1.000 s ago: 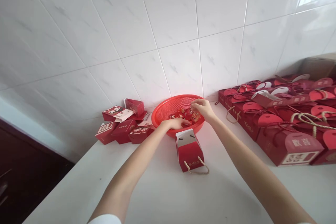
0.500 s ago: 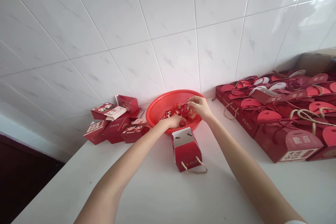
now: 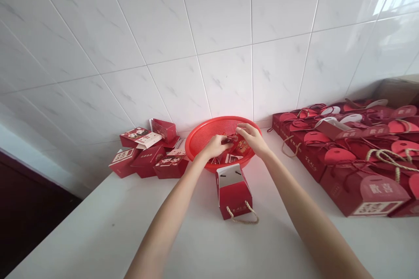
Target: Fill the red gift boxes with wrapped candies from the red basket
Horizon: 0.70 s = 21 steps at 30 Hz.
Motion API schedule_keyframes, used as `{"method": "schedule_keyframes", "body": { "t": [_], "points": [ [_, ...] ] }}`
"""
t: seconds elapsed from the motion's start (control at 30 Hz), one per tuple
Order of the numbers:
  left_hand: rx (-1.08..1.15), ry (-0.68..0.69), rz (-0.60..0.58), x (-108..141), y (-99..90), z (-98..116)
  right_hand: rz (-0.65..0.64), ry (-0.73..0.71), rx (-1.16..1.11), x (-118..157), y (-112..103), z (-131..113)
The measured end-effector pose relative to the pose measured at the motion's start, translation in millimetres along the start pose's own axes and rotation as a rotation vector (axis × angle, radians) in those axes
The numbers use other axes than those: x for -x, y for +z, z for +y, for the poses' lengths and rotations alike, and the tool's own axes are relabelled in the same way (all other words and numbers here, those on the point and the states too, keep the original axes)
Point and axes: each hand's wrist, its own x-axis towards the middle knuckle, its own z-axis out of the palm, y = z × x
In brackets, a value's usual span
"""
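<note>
Over the red plastic colander (image 3: 198, 133), my left hand (image 3: 216, 145) closes its fingers on a small red wrapped packet (image 3: 230, 138). My right hand (image 3: 252, 138) is just to the right, also above the colander, with its fingertips bent together. What it pinches, if anything, is too small to make out. Several red and gold packets (image 3: 242, 147) lie in the bottom of the colander, partly hidden by both hands. In front of the colander stands a red gift box (image 3: 236, 196) with its top open and a rope handle hanging toward me.
At the left, a heap of small red boxes (image 3: 149, 159) sits against the tiled wall (image 3: 225, 83). Rows of red boxes (image 3: 347, 183) with rope handles fill the right of the white table (image 3: 196, 244). A brown carton (image 3: 397, 92) stands behind them.
My left hand has risen from the packets with one in its fingers. My right hand remains by the colander's right side, slightly moved. The view has tilted up a little.
</note>
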Motion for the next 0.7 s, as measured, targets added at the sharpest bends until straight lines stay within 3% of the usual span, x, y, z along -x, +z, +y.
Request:
{"method": "schedule_keyframes", "body": {
  "t": [0.2, 0.3, 0.47, 0.7],
  "points": [
    [0.11, -0.084, 0.017, -2.3, 0.9, -4.1, -0.263, -0.02, 0.03, 2.5, -3.8, -0.2],
    [0.067, -0.061, 0.002, -0.9, 1.1, -3.2, -0.302, -0.091, 0.093, 0.6, -2.8, 4.2],
    [-0.032, -0.038, -0.048, 2.1, 1.6, 0.0, -0.132, -0.068, 0.03, -2.0, 1.9, 8.0],
    [-0.479, -0.371, -0.245, 4.6, -3.0, -9.9, 0.086, 0.133, -0.382, -2.0, 1.3, -3.6]
  ]
}}
